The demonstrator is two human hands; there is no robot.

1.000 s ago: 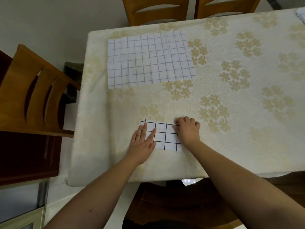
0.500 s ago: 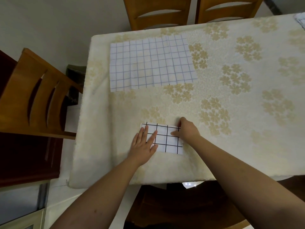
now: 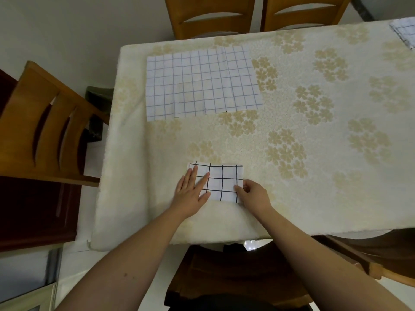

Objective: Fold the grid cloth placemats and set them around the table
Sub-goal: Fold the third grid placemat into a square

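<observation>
Folding is the step in hand, and it looks close to done for this one mat. The small folded placemat [image 3: 221, 182], white with thick black lines, lies flat near the lower middle of the frame, close to the near edge of the table [image 3: 336, 198]. The left hand [image 3: 190, 191] lies flat on its left side with straight fingers, pressing it down and gripping nothing. The right hand [image 3: 252, 194] sits at the mat's lower right corner with its fingers bent. It seems to pinch that corner, but the fingertips are small here, so I cannot tell for sure if the cloth is between them.

A bigger placemat [image 3: 202, 84], white with thin blue lines, lies spread open in the upper left of the frame, well apart from the small one. A bit of another grid cloth [image 3: 405, 32] peeks in at the upper right corner. Wooden chairs stand around the table: one chair [image 3: 45, 131] at the left edge and two more along the top.

I think the next move is to smooth the small mat flat, or make one more fold from that right corner, and then leave it at this seat. The left hand should keep the cloth from sliding while the right hand works. After that the big mat in the upper left looks like the next one to fold. It is soft cloth, so the edges must be lined up with care or the fold will go crooked.
</observation>
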